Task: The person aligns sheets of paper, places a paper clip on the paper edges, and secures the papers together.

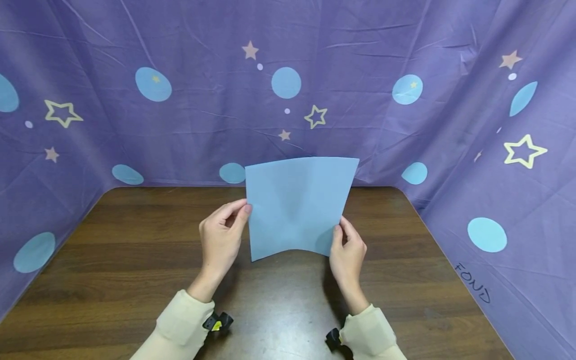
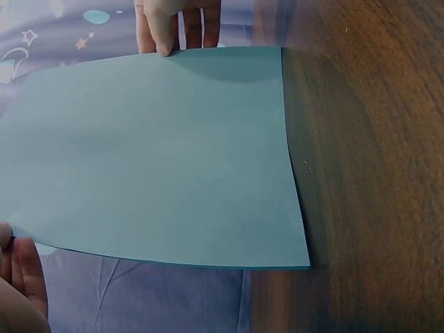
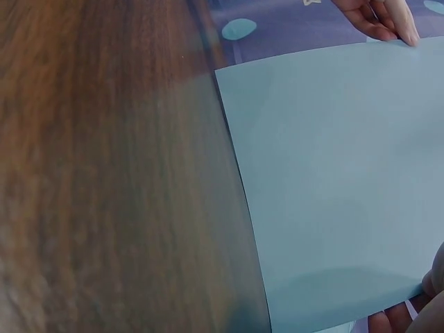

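Note:
Between my two hands a plain light blue sheet of paper (image 1: 294, 205) stands raised over the table, bowed so that its lower edge arches. My left hand (image 1: 223, 235) pinches its left edge, thumb in front and fingers behind. Lower down on the opposite edge, my right hand (image 1: 348, 250) pinches it the same way. The left wrist view shows the sheet (image 2: 152, 159) filling most of the picture, with the right hand (image 2: 178, 26) at its top edge. In the right wrist view the sheet's (image 3: 347, 180) flat face carries no marks.
The brown wood-grain table (image 1: 135, 280) extends around both forearms. Behind and beside it hangs a purple cloth (image 1: 202, 125) with stars and blue spots, with handwritten letters on the right side. Black wrist cameras (image 1: 218, 322) are strapped at both cuffs.

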A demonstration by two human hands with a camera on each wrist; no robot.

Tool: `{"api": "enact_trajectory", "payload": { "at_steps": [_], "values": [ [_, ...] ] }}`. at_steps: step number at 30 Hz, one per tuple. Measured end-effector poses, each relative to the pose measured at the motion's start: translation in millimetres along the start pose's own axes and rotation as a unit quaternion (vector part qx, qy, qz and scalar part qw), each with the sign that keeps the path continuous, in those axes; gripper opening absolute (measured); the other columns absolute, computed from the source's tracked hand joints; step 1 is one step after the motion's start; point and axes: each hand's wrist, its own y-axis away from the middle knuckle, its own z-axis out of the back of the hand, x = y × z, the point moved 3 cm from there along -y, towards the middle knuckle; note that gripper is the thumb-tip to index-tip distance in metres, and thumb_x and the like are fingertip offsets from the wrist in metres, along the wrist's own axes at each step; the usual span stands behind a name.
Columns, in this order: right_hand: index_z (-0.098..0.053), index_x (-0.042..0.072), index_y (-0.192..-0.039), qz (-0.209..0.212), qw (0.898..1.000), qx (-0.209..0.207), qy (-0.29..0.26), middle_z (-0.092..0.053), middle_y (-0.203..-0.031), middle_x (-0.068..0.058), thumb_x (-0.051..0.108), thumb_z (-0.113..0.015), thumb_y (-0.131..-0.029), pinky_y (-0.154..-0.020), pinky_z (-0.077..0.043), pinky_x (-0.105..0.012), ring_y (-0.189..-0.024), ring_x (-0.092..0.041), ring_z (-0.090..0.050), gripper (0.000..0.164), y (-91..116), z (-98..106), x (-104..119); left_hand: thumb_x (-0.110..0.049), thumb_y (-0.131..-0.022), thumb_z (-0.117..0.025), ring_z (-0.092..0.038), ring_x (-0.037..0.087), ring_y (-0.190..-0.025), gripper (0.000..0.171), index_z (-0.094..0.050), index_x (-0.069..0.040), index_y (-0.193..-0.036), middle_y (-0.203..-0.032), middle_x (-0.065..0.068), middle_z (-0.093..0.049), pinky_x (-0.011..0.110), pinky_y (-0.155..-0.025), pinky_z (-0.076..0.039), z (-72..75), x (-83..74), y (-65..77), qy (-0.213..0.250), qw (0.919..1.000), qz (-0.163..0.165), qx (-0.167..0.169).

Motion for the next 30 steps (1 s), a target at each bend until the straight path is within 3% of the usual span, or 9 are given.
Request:
{"api": "enact_trajectory", "payload": {
  "at_steps": [4,11,18,25,30],
  "values": [
    [-0.078,0.007,-0.127,-0.005,1.0,0.009,0.005,-0.08,-0.115,-0.008,0.004,-0.065,-0.103,-0.08,-0.051,-0.022,-0.092,-0.017,-0.071,0.028,0.6,0.5,-2.9,-0.018,-0.098,-0.08,-0.059,0.001,-0.072,0.013,-0.085,-0.012,-0.107,-0.094,0.0,-0.08,0.012,-0.065,-0.045,0.4,0.0,-0.6,-0.002,1.0,0.0,-0.001],
    [-0.078,0.004,-0.125,-0.01,0.999,0.036,0.009,-0.079,-0.119,-0.011,0.003,-0.065,-0.102,-0.088,-0.058,-0.043,-0.103,-0.024,-0.075,0.026,0.5,2.9,-8.0,-0.018,-0.098,-0.08,-0.059,0.001,-0.072,0.012,-0.085,-0.012,-0.107,-0.093,0.0,-0.08,0.012,-0.065,-0.045,-0.2,-0.4,-1.9,-0.003,1.0,-0.004,0.0],
    [-0.077,0.007,-0.129,0.0,0.999,0.03,-0.031,-0.078,-0.122,-0.007,0.01,-0.065,-0.106,-0.081,-0.049,-0.014,-0.098,-0.016,-0.07,0.026,-16.9,11.2,3.7,-0.018,-0.098,-0.08,-0.057,0.001,-0.07,0.011,-0.085,-0.012,-0.106,-0.091,-0.001,-0.08,0.012,-0.064,-0.044,-0.8,-0.8,-3.3,0.0,1.0,-0.007,-0.003],
    [-0.076,0.007,-0.129,0.053,0.995,-0.006,-0.084,-0.078,-0.118,-0.008,0.014,-0.065,-0.107,-0.079,-0.049,-0.017,-0.097,-0.01,-0.066,0.025,-39.9,16.2,25.9,-0.018,-0.098,-0.08,-0.056,0.001,-0.068,0.011,-0.085,-0.012,-0.106,-0.091,0.0,-0.08,0.012,-0.062,-0.043,-0.4,0.1,-2.0,-0.006,1.0,0.001,-0.001],
    [-0.076,0.003,-0.124,0.05,0.993,-0.016,-0.106,-0.077,-0.109,-0.011,0.014,-0.066,-0.106,-0.08,-0.049,-0.018,-0.096,-0.008,-0.065,0.023,-48.4,14.2,34.1,-0.018,-0.097,-0.081,-0.056,0.002,-0.068,0.012,-0.085,-0.012,-0.107,-0.092,0.001,-0.079,0.013,-0.062,-0.043,0.1,1.3,-1.2,-0.007,0.9999,0.01,0.001]
  ]
}}
